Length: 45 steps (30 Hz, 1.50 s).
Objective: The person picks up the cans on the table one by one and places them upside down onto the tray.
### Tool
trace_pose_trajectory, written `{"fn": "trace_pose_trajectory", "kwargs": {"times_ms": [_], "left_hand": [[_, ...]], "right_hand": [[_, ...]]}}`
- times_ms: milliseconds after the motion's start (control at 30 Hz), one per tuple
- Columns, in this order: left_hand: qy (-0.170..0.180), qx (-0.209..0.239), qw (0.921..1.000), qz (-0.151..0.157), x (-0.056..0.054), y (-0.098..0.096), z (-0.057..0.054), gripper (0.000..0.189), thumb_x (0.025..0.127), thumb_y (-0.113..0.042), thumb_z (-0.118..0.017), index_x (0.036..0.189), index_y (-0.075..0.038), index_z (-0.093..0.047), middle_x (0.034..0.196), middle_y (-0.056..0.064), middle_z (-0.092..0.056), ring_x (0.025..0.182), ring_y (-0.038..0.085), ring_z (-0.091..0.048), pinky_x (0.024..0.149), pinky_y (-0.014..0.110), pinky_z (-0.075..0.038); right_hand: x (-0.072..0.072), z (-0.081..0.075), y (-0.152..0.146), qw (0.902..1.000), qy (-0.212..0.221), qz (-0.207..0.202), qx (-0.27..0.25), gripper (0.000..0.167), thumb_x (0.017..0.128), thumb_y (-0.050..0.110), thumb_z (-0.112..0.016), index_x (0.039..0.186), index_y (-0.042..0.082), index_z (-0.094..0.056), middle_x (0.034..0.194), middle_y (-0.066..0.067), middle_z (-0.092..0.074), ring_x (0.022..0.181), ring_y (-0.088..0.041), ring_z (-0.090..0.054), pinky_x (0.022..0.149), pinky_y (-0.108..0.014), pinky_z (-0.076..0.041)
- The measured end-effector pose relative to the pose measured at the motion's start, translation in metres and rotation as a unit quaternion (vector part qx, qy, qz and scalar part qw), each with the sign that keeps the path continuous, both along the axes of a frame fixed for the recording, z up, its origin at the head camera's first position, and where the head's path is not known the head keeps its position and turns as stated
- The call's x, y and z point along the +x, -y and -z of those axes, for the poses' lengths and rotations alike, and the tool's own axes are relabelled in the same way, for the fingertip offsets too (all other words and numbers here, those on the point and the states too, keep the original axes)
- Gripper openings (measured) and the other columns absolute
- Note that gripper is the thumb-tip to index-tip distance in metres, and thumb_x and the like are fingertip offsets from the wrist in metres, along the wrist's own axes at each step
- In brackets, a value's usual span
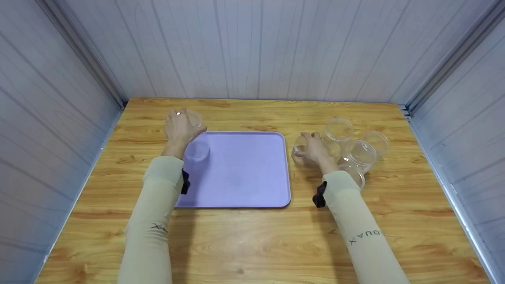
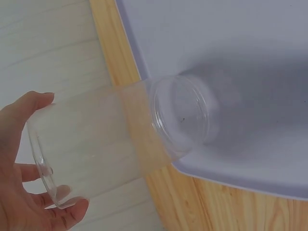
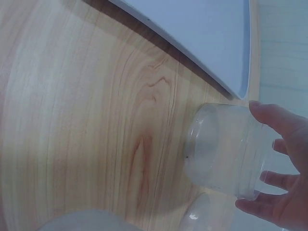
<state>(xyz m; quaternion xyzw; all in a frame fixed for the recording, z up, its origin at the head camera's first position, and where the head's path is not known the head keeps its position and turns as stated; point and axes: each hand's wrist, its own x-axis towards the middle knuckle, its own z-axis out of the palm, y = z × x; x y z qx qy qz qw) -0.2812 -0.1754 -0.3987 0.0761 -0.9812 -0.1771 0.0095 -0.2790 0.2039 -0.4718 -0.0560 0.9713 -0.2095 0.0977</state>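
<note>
My left hand [image 1: 180, 128] grips a clear plastic jar [image 2: 91, 144] round its upper end, thumb on one side and fingers on the other. That jar stands upright at the far left corner of a lilac tray [image 1: 240, 169]; whether its base touches the tray I cannot tell. Just past the tray's right edge, my right hand [image 1: 314, 150] holds a second clear jar [image 3: 224, 147] by its top rim, fingers spread around it. In the right wrist view this jar's base appears to rest on the wooden table.
Several more clear jars stand close together to the right of my right hand, among them a rear jar [image 1: 339, 129] and a nearer one [image 1: 362, 153]. The wooden table [image 1: 244, 240] meets a panelled wall [image 1: 244, 51] behind and walls on both sides.
</note>
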Motion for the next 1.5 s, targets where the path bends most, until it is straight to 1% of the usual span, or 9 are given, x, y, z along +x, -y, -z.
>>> {"fn": "trace_pose_trajectory", "kwargs": {"times_ms": [233, 400, 500, 600, 800, 1000, 1200, 1400, 1500], "left_hand": [[0.021, 0.011, 0.9996, -0.013, -0.004, 0.004, 0.0, 0.089, 0.074, -0.045, -0.064, 0.137, 0.004, -0.024, 0.133, 0.032, -0.021, 0.12, 0.044, -0.024, 0.088, 0.057, -0.033], [0.036, 0.007, 0.9991, -0.019, -0.007, 0.007, -0.001, 0.091, 0.073, -0.047, -0.063, 0.137, 0.003, -0.022, 0.133, 0.034, -0.018, 0.122, 0.046, -0.02, 0.088, 0.058, -0.032], [0.034, -0.002, 0.9992, -0.02, -0.008, 0.009, 0.0, 0.091, 0.072, -0.047, -0.063, 0.137, 0.004, -0.023, 0.132, 0.035, -0.02, 0.12, 0.047, -0.022, 0.088, 0.058, -0.033], [0.022, -0.01, 0.9996, -0.016, -0.008, 0.011, 0.002, 0.088, 0.072, -0.045, -0.061, 0.135, 0.006, -0.026, 0.128, 0.035, -0.025, 0.116, 0.047, -0.026, 0.085, 0.057, -0.036], [0.008, -0.011, 0.9999, -0.009, -0.009, 0.012, 0.004, 0.085, 0.07, -0.042, -0.058, 0.133, 0.007, -0.029, 0.125, 0.033, -0.028, 0.112, 0.046, -0.03, 0.081, 0.056, -0.038], [0.016, -0.018, 0.9997, -0.006, -0.01, 0.014, 0.006, 0.087, 0.073, -0.043, -0.059, 0.135, 0.007, -0.025, 0.128, 0.035, -0.023, 0.114, 0.046, -0.029, 0.083, 0.056, -0.037], [0.034, -0.011, 0.9994, -0.006, -0.011, 0.013, 0.005, 0.09, 0.074, -0.045, -0.059, 0.136, 0.007, -0.02, 0.133, 0.034, -0.019, 0.118, 0.045, -0.025, 0.086, 0.058, -0.034], [0.036, -0.015, 0.9992, -0.001, -0.013, 0.015, 0.007, 0.089, 0.074, -0.045, -0.058, 0.136, 0.008, -0.021, 0.131, 0.032, -0.022, 0.117, 0.046, -0.026, 0.084, 0.058, -0.035], [0.032, -0.018, 0.9993, 0.0, -0.013, 0.016, 0.008, 0.088, 0.074, -0.044, -0.057, 0.135, 0.008, -0.022, 0.129, 0.032, -0.024, 0.116, 0.046, -0.028, 0.083, 0.058, -0.036]], "right_hand": [[0.0, -0.003, 0.0, 0.9999, 0.012, 0.008, -0.001, 0.074, 0.077, 0.03, -0.069, 0.137, 0.008, -0.031, 0.13, -0.029, -0.026, 0.114, -0.048, -0.03, 0.088, -0.052, -0.036], [0.002, -0.008, 0.003, 0.9999, 0.004, 0.009, 0.003, 0.073, 0.077, 0.03, -0.068, 0.136, 0.008, -0.033, 0.13, -0.029, -0.028, 0.114, -0.048, -0.031, 0.089, -0.052, -0.035], [0.003, -0.012, 0.006, 0.9999, 0.0, 0.009, 0.01, 0.073, 0.076, 0.032, -0.068, 0.136, 0.009, -0.033, 0.13, -0.029, -0.028, 0.114, -0.048, -0.032, 0.088, -0.053, -0.035], [0.003, -0.017, 0.009, 0.9999, 0.0, 0.011, 0.008, 0.073, 0.076, 0.032, -0.069, 0.136, 0.009, -0.033, 0.13, -0.028, -0.028, 0.114, -0.047, -0.032, 0.086, -0.052, -0.037], [0.005, -0.024, 0.013, 0.9999, -0.005, 0.007, 0.006, 0.074, 0.076, 0.032, -0.069, 0.136, 0.008, -0.034, 0.129, -0.027, -0.029, 0.112, -0.044, -0.034, 0.084, -0.05, -0.039], [0.011, -0.034, 0.017, 0.9998, -0.011, 0.005, 0.017, 0.073, 0.075, 0.033, -0.07, 0.135, 0.008, -0.036, 0.126, -0.028, -0.032, 0.111, -0.044, -0.036, 0.081, -0.05, -0.04], [0.019, -0.044, 0.021, 0.9998, -0.018, 0.007, 0.001, 0.074, 0.074, 0.034, -0.07, 0.135, 0.009, -0.036, 0.127, -0.027, -0.032, 0.113, -0.044, -0.034, 0.083, -0.051, -0.04], [0.025, -0.047, 0.02, 0.9993, -0.026, 0.008, -0.026, 0.074, 0.075, 0.032, -0.07, 0.135, 0.009, -0.035, 0.127, -0.024, -0.032, 0.112, -0.043, -0.035, 0.082, -0.051, -0.04], [0.029, -0.048, 0.02, 0.9991, -0.036, 0.006, -0.024, 0.074, 0.075, 0.034, -0.07, 0.135, 0.01, -0.035, 0.127, -0.023, -0.033, 0.111, -0.043, -0.036, 0.079, -0.05, -0.041]]}}
